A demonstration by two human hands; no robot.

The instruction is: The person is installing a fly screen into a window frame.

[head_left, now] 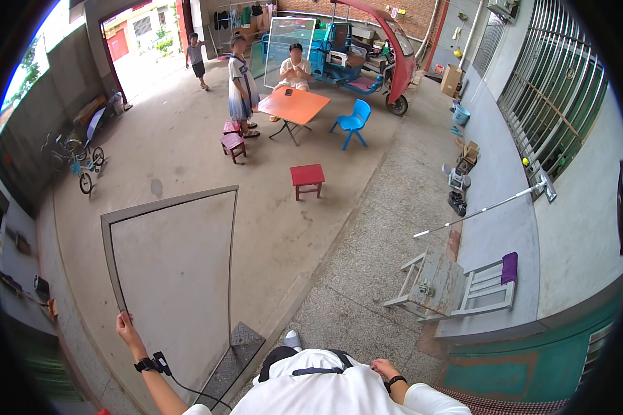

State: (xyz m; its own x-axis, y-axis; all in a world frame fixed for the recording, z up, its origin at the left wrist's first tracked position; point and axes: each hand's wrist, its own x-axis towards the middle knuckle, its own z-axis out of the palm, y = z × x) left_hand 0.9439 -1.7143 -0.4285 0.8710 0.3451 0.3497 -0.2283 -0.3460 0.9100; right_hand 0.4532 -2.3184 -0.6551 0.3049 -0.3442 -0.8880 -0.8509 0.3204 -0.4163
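My left hand [127, 328], wearing a black wrist strap with a cable, closes round the grey frame of a tall framed screen door [180, 270]. The floor shows dimly through its greyish panel. A thin dark edge bounds the panel on the right. My right hand [383, 368] hangs beside my white shirt [325, 387], its fingers curled and no object visible in them. One white shoe [293, 339] shows below me, beside a dark speckled slab [241, 346].
An orange folding table [294, 106], a blue chair [355, 123] and a red stool [307, 178] stand ahead. Three people are beyond, near a red-and-blue three-wheeler [401, 62]. At right are a worn wooden chair [436, 280] and a leaning mop [484, 207]; bicycles [83, 159] at left.
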